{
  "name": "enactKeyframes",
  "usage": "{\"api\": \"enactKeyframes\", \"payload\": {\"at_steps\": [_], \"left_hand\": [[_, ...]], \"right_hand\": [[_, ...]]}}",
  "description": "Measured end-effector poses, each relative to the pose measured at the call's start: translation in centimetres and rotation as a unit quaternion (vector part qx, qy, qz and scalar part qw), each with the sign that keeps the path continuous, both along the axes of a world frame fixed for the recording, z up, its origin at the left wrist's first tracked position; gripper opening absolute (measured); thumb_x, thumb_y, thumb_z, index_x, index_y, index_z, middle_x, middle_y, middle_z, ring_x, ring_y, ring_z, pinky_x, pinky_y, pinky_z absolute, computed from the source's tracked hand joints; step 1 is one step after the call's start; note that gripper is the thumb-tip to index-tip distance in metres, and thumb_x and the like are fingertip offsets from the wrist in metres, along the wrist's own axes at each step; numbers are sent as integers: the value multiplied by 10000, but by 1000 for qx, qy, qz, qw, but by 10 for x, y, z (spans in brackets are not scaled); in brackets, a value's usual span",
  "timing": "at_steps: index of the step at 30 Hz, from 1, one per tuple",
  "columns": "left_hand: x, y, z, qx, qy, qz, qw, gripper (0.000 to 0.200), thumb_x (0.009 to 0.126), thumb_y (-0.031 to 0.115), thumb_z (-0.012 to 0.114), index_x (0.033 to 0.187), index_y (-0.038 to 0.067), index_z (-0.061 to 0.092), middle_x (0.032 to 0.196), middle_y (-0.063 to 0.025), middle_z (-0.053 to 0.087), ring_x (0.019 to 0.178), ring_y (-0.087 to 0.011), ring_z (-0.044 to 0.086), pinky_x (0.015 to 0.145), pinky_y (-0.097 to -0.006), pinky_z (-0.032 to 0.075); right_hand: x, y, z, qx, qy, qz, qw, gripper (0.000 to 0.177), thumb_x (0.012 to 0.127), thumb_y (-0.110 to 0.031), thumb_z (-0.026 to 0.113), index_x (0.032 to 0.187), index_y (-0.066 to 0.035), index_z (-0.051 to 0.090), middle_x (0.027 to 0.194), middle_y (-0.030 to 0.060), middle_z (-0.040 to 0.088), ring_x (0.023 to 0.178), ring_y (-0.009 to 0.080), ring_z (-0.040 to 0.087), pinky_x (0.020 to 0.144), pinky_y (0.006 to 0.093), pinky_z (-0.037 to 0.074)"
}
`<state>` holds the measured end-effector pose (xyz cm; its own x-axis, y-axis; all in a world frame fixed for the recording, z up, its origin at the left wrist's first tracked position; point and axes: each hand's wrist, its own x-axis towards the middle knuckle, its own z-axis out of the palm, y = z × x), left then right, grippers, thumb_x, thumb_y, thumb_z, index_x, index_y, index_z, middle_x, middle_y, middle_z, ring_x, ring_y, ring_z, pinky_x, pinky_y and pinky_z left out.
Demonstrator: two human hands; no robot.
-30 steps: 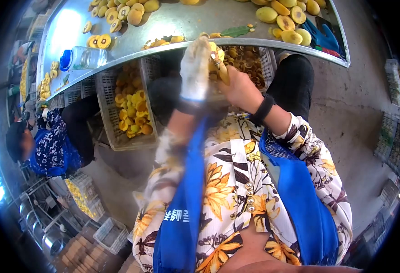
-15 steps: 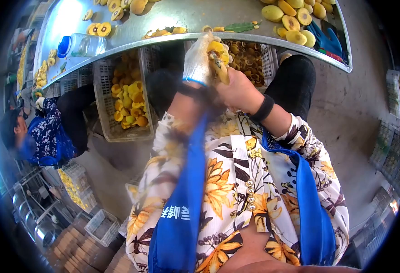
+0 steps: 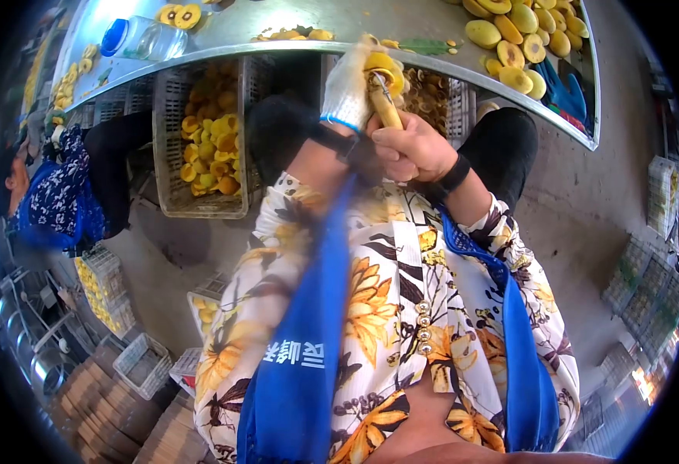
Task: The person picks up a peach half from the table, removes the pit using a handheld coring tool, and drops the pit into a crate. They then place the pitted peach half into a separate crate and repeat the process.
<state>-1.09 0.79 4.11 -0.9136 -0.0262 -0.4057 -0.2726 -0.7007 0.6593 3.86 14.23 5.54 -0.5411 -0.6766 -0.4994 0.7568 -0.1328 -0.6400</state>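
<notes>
A white knit glove covers my left hand [image 3: 348, 85], whose fingers are wrapped round a yellow halved fruit [image 3: 386, 69] at the table's front edge. My bare right hand [image 3: 415, 147] is closed round a tool with a light wooden handle [image 3: 386, 110]. The tool's metal end touches the inside of the fruit. Below the hands stands a crate of brownish fruit pieces [image 3: 426, 97], partly hidden by them. Left of it, a crate [image 3: 163, 155] holds yellow fruit halves [image 3: 216, 151].
The metal table [image 3: 270, 17] carries a clear bottle with a blue cap [image 3: 150, 40], a green leaf [image 3: 424, 46], many yellow fruits [image 3: 521, 19] and a blue glove [image 3: 563, 93]. Another person [image 3: 57, 182] sits at the left. Crates [image 3: 144, 365] stand on the floor.
The tool's handle now shows more clearly, with my right hand slightly lower and to the right. The view has shifted, so the table sits higher on the left and lower on the right.
</notes>
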Motion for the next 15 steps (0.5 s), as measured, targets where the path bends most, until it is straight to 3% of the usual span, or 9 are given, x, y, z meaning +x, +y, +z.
{"api": "enactKeyframes", "payload": {"at_steps": [2,3,4,6,8,10,12,15], "left_hand": [[-9,-8,-13,99,-92,98,986,321,925,334,477,904,22,550,689,-88,599,558,-220,582,473,-293,480],[-9,-18,-20,55,-54,121,990,323,935,347,451,883,39,531,734,-77,601,626,-225,603,472,-304,492],[-7,-31,-20,-15,-5,67,998,319,934,338,463,930,30,544,788,-86,608,679,-216,616,509,-314,517],[-11,-39,-24,-62,23,98,993,305,926,318,493,964,23,561,782,-91,612,643,-207,617,531,-320,533],[-3,-41,-21,-57,62,64,994,291,918,293,520,977,12,568,784,-92,613,653,-202,620,544,-324,540],[9,-24,0,-85,100,70,989,275,908,270,555,972,3,579,807,-80,617,689,-165,613,581,-285,526],[12,-4,14,-229,11,31,973,393,934,341,501,1123,0,551,950,-85,612,833,-152,597,695,-260,493],[22,15,13,-215,45,21,975,364,922,331,534,1093,11,564,993,-53,587,893,-113,552,767,-252,460]], "right_hand": [[0,-1,-5,33,78,14,996,105,859,-78,551,950,-52,505,586,5,457,383,60,371,333,215,277],[1,-3,-4,91,127,12,988,123,852,-115,589,935,-47,531,590,1,492,392,52,404,347,211,309],[-2,-4,-10,165,199,-32,966,137,845,-129,604,933,-45,541,593,-2,502,396,48,413,354,208,319],[-8,-6,-20,309,325,-118,886,167,830,-156,633,928,-41,562,599,-8,521,404,41,432,367,202,338],[-19,-8,-14,340,466,-213,788,268,801,-202,673,965,-3,602,685,64,623,527,104,556,510,259,471],[-30,-12,3,380,449,-212,781,290,797,-215,677,967,9,607,716,105,643,614,129,600,588,298,494],[-36,-13,1,384,442,-217,781,310,784,-278,652,920,-4,601,750,231,619,718,389,618,631,417,500],[-34,-10,0,449,465,-188,740,214,777,-203,640,805,-12,547,672,216,601,646,391,600,598,463,476]]}}
